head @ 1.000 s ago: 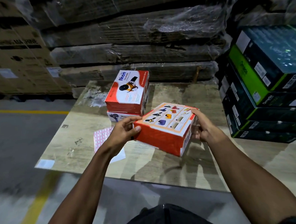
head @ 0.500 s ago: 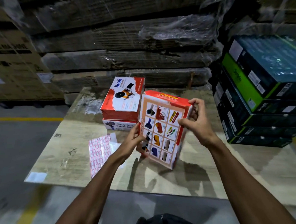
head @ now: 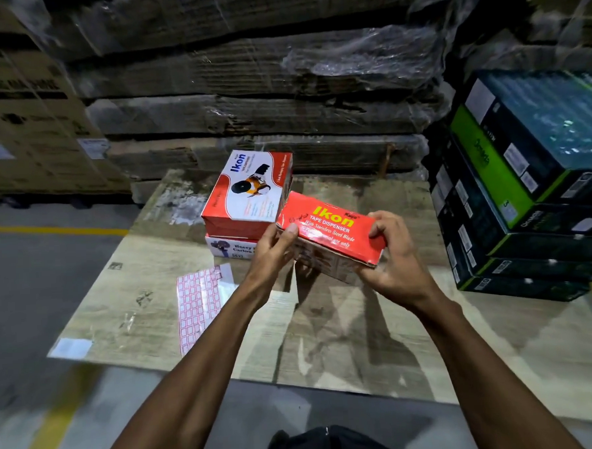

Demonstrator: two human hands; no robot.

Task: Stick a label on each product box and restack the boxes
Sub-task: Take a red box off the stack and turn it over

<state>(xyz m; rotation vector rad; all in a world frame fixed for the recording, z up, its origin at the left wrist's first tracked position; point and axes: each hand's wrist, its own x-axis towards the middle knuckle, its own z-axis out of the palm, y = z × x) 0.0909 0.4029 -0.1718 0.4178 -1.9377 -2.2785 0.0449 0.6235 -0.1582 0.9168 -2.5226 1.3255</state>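
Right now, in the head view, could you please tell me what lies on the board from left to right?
Label sheet → stack of Ikon boxes → held Ikon tape dispenser box → stack of dark green-edged boxes.

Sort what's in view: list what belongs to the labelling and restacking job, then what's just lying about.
Job:
- held red box, gripped by left hand and right hand
- two stacked boxes
- label sheet
- cardboard work surface

Lying about:
- dark green-edged boxes, stacked right
- wrapped cartons behind
- brown cartons, left
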